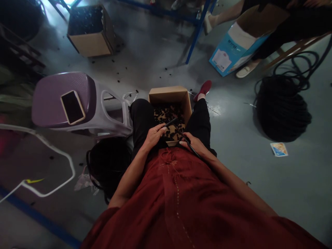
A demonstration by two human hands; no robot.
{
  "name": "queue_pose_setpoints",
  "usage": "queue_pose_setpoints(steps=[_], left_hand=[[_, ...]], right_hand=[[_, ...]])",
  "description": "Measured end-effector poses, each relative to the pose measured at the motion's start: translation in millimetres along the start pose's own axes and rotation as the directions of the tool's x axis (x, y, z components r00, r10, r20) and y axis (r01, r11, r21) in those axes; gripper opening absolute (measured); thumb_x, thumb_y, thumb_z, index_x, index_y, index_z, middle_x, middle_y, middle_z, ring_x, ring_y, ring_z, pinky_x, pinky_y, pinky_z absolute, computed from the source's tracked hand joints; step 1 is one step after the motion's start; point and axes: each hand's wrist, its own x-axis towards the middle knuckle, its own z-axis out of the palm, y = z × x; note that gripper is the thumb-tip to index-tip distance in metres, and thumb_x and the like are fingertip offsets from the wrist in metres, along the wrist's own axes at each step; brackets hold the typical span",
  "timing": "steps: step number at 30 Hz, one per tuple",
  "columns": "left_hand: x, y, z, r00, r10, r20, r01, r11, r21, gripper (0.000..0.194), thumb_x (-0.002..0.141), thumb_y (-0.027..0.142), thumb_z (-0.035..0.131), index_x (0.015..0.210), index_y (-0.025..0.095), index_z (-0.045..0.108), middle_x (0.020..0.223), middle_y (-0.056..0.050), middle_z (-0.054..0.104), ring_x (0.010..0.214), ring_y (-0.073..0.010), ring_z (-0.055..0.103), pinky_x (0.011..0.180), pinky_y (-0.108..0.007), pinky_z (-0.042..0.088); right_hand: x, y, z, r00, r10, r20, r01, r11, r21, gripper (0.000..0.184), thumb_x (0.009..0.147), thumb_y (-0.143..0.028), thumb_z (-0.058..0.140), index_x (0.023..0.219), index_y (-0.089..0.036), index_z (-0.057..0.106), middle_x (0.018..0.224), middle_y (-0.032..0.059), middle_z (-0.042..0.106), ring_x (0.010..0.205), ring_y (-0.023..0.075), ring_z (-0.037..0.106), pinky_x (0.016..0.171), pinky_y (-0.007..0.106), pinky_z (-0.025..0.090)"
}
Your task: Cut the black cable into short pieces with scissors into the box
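Observation:
I sit with a small open cardboard box between my knees; it holds several small black parts. My left hand rests on my left thigh at the box's near edge, fingers pinched on the end of a thin black cable. My right hand lies at the box's near right corner, closed round the same black cable, which runs back along my right wrist. A red tunic covers my lap below both hands.
A purple plastic stool with a phone on it stands at my left. A black cable coil lies on the floor at right, another dark bundle by my left leg. A larger box and a seated person's legs are farther off.

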Motion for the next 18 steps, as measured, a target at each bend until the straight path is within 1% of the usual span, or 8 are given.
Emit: queue_pose_setpoints(steps=[5, 10, 14, 18], left_hand=[[-0.3, -0.8, 0.2, 1.0, 0.0, -0.007, 0.0, 1.0, -0.01, 0.039, 0.078, 0.04, 0.051, 0.106, 0.015, 0.062, 0.069, 0.0, 0.056, 0.055, -0.0063, 0.042, 0.053, -0.018, 0.036], [0.2, -2.3, -0.2, 1.0, -0.005, -0.02, 0.005, 1.0, -0.027, 0.04, 0.078, 0.039, 0.051, 0.107, 0.014, 0.061, 0.068, 0.0, 0.056, 0.054, -0.0062, 0.042, 0.053, -0.018, 0.035], [0.0, -0.6, 0.1, 1.0, -0.005, 0.005, 0.005, 1.0, -0.01, 0.039, 0.078, 0.039, 0.051, 0.107, 0.014, 0.062, 0.069, 0.0, 0.057, 0.054, -0.0066, 0.043, 0.053, -0.018, 0.035], [-0.4, 1.7, -0.2, 0.999, -0.002, 0.036, 0.001, 0.999, 0.043, 0.041, 0.079, 0.04, 0.05, 0.109, 0.015, 0.061, 0.07, 0.0, 0.059, 0.056, -0.0074, 0.045, 0.054, -0.019, 0.037]], right_hand=[[3.5, -6.4, 2.9, 1.0, -0.024, -0.014, 0.024, 0.999, 0.03, 0.048, 0.077, -0.042, 0.053, 0.119, -0.021, 0.044, 0.1, 0.0066, 0.061, 0.087, 0.0187, 0.058, 0.076, 0.031, 0.043], [3.1, -8.7, 2.8, 1.0, -0.014, 0.001, 0.014, 0.998, 0.057, 0.047, 0.077, -0.042, 0.052, 0.119, -0.021, 0.044, 0.096, 0.0051, 0.062, 0.084, 0.018, 0.059, 0.075, 0.03, 0.044], [2.9, -8.5, 2.6, 1.0, -0.012, -0.001, 0.012, 0.999, 0.043, 0.046, 0.078, -0.043, 0.052, 0.118, -0.022, 0.044, 0.097, 0.0053, 0.062, 0.084, 0.0188, 0.059, 0.074, 0.029, 0.044], [3.9, -8.1, 2.7, 1.0, -0.017, 0.005, 0.017, 0.999, 0.039, 0.047, 0.078, -0.045, 0.051, 0.118, -0.021, 0.044, 0.097, 0.0058, 0.062, 0.086, 0.0195, 0.06, 0.075, 0.029, 0.045]])
